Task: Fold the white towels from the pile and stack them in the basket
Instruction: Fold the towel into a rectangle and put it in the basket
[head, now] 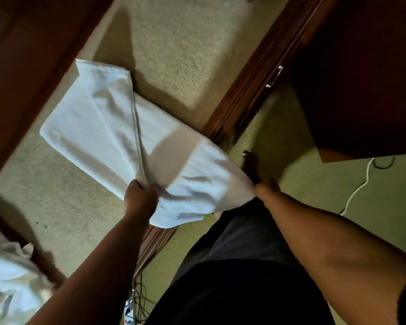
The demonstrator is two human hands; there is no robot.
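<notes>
The towel (117,127) is held up in the air above the door sill (239,113), and most of it hangs out over the carpet (174,43) on the far side of the sill. It looks part folded: one layer lies over another, and a doubled edge runs down to the left hand.

To do this fold well, I judge that the two held ends should be brought level. The cloth should be pulled lightly taut so the creases near the hands drop out, and the edges matched before the next half goes over. The loose far corner looks uneven and could skew the fold.

The left hand (140,195) is above the sill's near stretch, knuckles up, with its fingers curled tight around the gathered edges. The right hand (267,186) is on the near side of the sill, with the forearm stretched forward. The towel draws to a point at this hand, so it has hold of a corner, but the cloth hides the fingers and how they lie cannot be told.

The pile (7,277) of white towels lies on the carpet side of the sill, towards its near end. No basket is in view.
</notes>
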